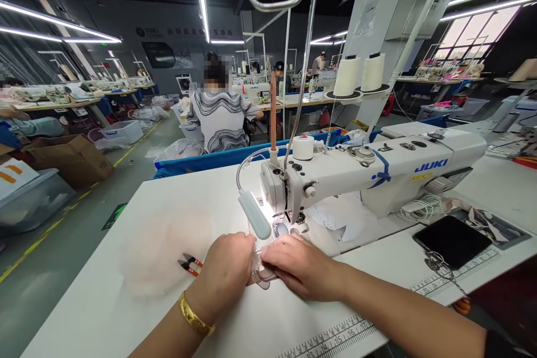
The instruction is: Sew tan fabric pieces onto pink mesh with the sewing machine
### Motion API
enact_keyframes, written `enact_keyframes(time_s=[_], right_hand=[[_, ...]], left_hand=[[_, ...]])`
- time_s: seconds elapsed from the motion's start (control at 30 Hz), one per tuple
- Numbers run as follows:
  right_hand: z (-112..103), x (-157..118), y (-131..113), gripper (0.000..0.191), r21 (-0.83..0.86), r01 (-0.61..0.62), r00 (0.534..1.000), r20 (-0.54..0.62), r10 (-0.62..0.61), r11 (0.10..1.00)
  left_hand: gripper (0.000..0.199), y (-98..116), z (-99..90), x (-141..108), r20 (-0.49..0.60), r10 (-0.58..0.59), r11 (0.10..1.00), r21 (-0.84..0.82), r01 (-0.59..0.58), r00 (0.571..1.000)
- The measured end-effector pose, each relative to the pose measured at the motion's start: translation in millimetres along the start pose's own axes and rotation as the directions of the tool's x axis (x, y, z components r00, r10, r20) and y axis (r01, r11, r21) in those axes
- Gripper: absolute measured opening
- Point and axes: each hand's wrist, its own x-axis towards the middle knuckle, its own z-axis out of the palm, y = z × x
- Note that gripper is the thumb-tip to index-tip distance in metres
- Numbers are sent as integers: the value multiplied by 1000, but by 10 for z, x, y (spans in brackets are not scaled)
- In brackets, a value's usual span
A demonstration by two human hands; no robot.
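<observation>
My left hand (229, 265), a gold bangle on its wrist, is closed on the left edge of a small piece of pale, sheer fabric (258, 273) just in front of the needle area. Across from it, my right hand (304, 268) pinches the same fabric with bent fingers. Orange-handled thread snips (192, 264) point left from beside my left hand; I cannot tell whether they lie on the table or are tucked in the hand. The white sewing machine (335, 179) stands directly beyond, its needle and presser foot partly hidden by a pale lamp (255, 215).
A heap of sheer pinkish fabric (159, 251) lies left on the white table (104, 313). To the right are a black tablet-like object (453, 241), white cable (423, 207) and printed ruler (335, 338). Thread cones (348, 75) stand above. A person (220, 112) sits ahead.
</observation>
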Motion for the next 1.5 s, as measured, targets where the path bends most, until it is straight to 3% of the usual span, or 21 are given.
enact_keyframes(time_s=[0.07,0.13,0.23,0.3,0.33,0.4,0.47,0.53,0.6,0.63,0.7,0.77,0.87,0.97,1.03,1.13,1.23,1.3,1.4,1.5], right_hand=[[13,-28,22,24,18,-15,999,-39,16,1000],[33,-59,46,26,28,1,996,-92,2,1000],[54,-80,47,31,41,53,989,-139,-47,998],[55,-78,27,34,44,104,989,-108,-99,994],[52,-76,20,34,42,132,988,-83,-128,990],[37,-84,31,33,42,156,987,-47,-154,987],[7,-113,87,27,48,82,996,-27,-81,996],[-38,-162,171,21,-14,-116,992,-45,115,993],[-81,-209,238,25,-129,-312,947,-125,297,941],[-94,-223,249,27,-170,-356,929,-169,329,919],[-95,-225,214,27,-164,-289,948,-183,259,943],[-56,-199,124,24,-79,-95,987,-135,84,992],[26,-162,6,26,-2,114,991,-76,-114,993],[53,-178,7,21,23,119,993,-26,-119,993],[27,-205,48,18,42,90,996,-19,-89,995],[-34,-225,92,20,57,39,999,-12,-39,998],[-85,-204,89,21,118,-44,999,5,44,992],[-104,-182,81,20,202,-95,995,2,96,975],[-108,-160,85,15,302,-139,988,-26,154,943],[-88,-154,102,23,333,-156,983,-38,178,930]], left_hand=[[29,15,-43,-35,56,-39,999,-12,40,998],[35,-17,-72,-30,-2,-29,999,-39,29,1000],[29,-109,-59,27,-152,125,992,9,-125,980],[17,-145,-20,51,-121,216,976,45,-212,969],[11,-146,1,49,-85,199,979,55,-195,976],[5,-122,29,15,-23,58,995,84,-56,998],[8,-79,26,-48,36,-77,991,111,73,996],[9,-37,-4,-114,117,-127,985,132,112,985],[9,0,-36,-157,169,-139,981,161,111,976],[10,18,-45,-165,172,-141,978,179,110,975],[15,51,-35,-153,111,-119,975,203,95,987],[14,77,10,-112,-16,-49,980,192,51,999],[8,78,102,-33,-127,64,994,93,-53,990],[16,27,158,25,-106,78,991,-101,-89,991],[17,-17,166,37,-63,-10,960,-281,-8,998],[12,-56,167,24,55,-182,810,-558,181,982],[11,-60,179,5,150,-211,607,-755,249,966],[9,-60,184,1,166,-197,534,-808,248,966],[8,-72,164,4,125,-210,586,-778,227,970],[10,-83,117,2,133,-199,617,-752,230,971]])
